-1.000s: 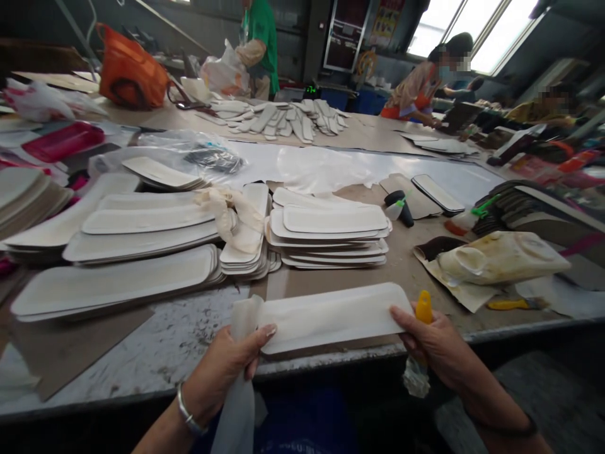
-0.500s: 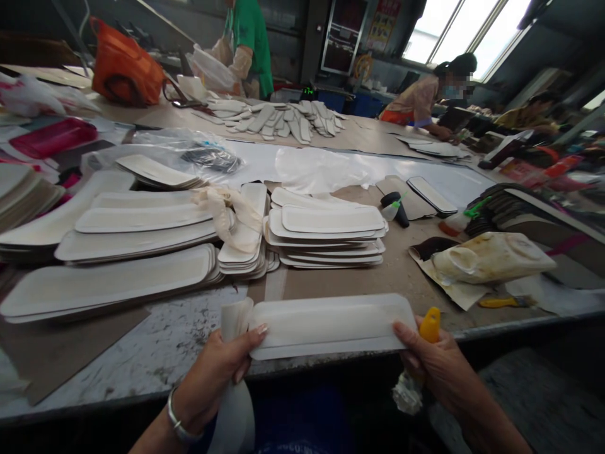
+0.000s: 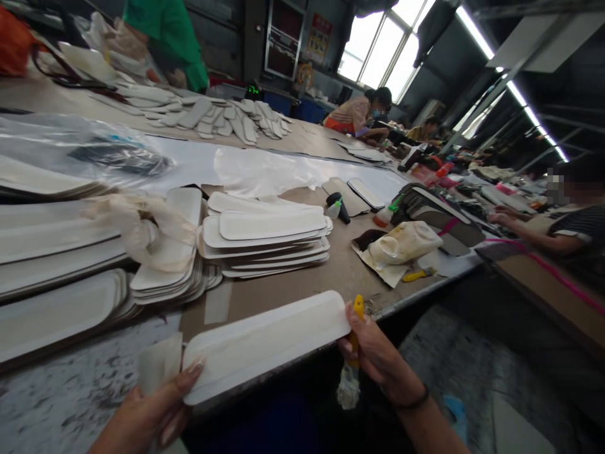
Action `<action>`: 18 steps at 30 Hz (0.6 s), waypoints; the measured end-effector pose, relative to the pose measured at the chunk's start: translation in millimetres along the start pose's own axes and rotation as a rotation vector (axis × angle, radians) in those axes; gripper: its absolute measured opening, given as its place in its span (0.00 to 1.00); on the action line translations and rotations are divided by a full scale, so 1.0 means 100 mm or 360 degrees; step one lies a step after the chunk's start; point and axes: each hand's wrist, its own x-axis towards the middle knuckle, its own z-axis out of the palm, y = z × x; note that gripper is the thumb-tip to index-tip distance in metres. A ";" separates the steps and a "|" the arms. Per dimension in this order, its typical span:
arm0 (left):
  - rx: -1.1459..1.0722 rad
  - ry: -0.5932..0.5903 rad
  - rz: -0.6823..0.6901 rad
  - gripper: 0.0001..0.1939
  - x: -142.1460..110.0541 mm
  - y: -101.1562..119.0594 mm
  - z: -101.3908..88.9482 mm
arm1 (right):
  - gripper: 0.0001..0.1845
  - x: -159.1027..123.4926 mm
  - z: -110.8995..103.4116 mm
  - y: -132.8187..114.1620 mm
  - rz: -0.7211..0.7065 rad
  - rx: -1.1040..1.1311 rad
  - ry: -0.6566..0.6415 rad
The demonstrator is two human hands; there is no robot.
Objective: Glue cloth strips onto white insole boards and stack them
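A long white panel (image 3: 269, 343) with rounded corners is stretched between my hands at the table's front edge, its right end higher. My left hand (image 3: 161, 403) pinches its left end, thumb on top, and also has a thin whitish strip (image 3: 159, 360) between its fingers. With thumb and fingers my right hand (image 3: 373, 353) grips the panel's right end. That same hand holds a yellow-handled brush (image 3: 348, 388), bristles down and caked with white stuff. Beyond the panel lies a stack of similar white panels (image 3: 271, 226).
More panel stacks (image 3: 61, 309) lie at left, with a crumpled cream glove (image 3: 146, 230) on top. To the right are a stained plastic container (image 3: 401, 243), another yellow-handled brush (image 3: 416, 275) and a small green-tipped bottle (image 3: 334, 207). Other people work across the table and at right.
The view has swung to the right, bringing a person at the right into sight. The panel now slants up to the right; both hands keep their hold.
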 end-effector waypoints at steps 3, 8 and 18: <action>0.0098 0.0011 0.0018 0.33 0.06 -0.02 -0.01 | 0.33 0.02 0.00 0.00 -0.0046 -0.0039 0.0028; -0.0245 0.0046 0.0032 0.31 0.00 0.10 0.06 | 0.32 0.03 -0.01 0.02 -0.0011 -0.0181 0.0120; -0.0136 0.0026 0.0202 0.23 -0.02 0.19 0.01 | 0.33 0.17 0.01 0.02 0.0055 -0.0346 0.0144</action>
